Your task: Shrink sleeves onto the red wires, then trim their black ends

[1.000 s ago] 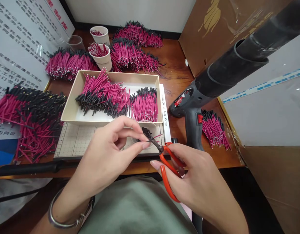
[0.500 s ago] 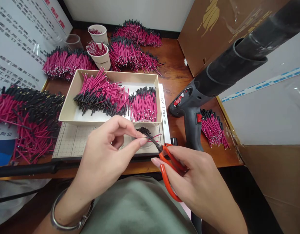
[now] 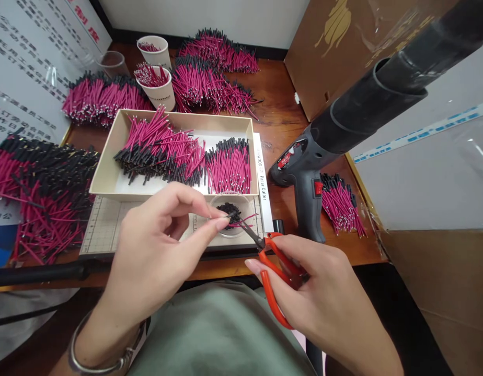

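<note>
My left hand [image 3: 167, 245] pinches a small dark piece [image 3: 230, 214], perhaps a bit of black tubing, between thumb and forefinger. The handles of the red scissors [image 3: 275, 266] are in my right hand [image 3: 315, 282]. Their slim dark blades point up and left, the tips close to the pinched piece; whether they touch it I cannot tell. Beneath both hands stands a small clear dish [image 3: 245, 201] with short black pieces [image 3: 227, 209] and a few pink wires [image 3: 247, 218] in it. My fingers hide part of the dish.
Behind is a cream box [image 3: 104, 177] of pink wires with black ends [image 3: 228, 167], on a paper cutter [image 3: 263, 183]. More wire bundles [image 3: 49, 183] lie left and behind. Paper cups [image 3: 160, 94] hold wires. A black heat gun [image 3: 308, 198] stands right, before a cardboard box [image 3: 304, 68].
My left hand has drawn slightly left, opening a small gap towards the scissors' pivot and uncovering more of the dish. The scissors have shifted very little. The whole view has shifted slightly.
</note>
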`<state>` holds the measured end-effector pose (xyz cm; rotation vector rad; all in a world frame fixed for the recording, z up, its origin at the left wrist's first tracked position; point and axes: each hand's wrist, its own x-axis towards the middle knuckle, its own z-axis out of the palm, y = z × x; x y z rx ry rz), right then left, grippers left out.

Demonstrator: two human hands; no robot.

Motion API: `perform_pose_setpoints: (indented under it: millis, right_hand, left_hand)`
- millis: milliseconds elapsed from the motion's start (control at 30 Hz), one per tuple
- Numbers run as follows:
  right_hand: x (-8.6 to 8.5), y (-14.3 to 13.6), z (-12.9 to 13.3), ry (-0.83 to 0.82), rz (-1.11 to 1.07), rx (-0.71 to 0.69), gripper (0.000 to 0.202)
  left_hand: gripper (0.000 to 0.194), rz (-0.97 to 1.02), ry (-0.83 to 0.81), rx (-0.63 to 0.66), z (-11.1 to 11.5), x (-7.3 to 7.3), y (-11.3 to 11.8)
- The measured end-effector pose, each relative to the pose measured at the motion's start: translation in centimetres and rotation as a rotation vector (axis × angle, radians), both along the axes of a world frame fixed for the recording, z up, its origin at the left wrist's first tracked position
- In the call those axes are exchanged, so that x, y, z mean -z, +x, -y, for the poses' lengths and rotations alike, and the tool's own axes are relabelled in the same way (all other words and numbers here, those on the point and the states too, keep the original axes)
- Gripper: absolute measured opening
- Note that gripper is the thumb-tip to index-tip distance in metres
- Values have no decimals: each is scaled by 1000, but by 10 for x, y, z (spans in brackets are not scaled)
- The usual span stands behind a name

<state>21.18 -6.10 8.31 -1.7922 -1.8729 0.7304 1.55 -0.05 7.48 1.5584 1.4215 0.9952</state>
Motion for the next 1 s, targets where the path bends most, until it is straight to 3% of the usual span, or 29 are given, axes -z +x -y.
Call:
perform_pose_setpoints:
  millis: [100,233,433,667,833,1000]
  right_hand:
    - [0,-1,0,-1,3,8,42]
    - [1,-2,1,-8,1,10,43]
    - [0,-2,0,17,-6,-35,46]
    - [3,1,6,47,104,-18,47]
    - [-3,4,6,214,319,-55,31]
    - [-11,4,1,290,443,-93,30]
  left_hand:
    - [16,26,-13,41,2,0,2]
    - [17,64,-7,1,1,-1,3]
    - [17,66,-25,85,2,2,3]
    - [7,-150,114,-117,2,-1,-3]
    - [12,-299,338,194,1,-8,-6]
    - [19,-450,518,317,6,-8,-1]
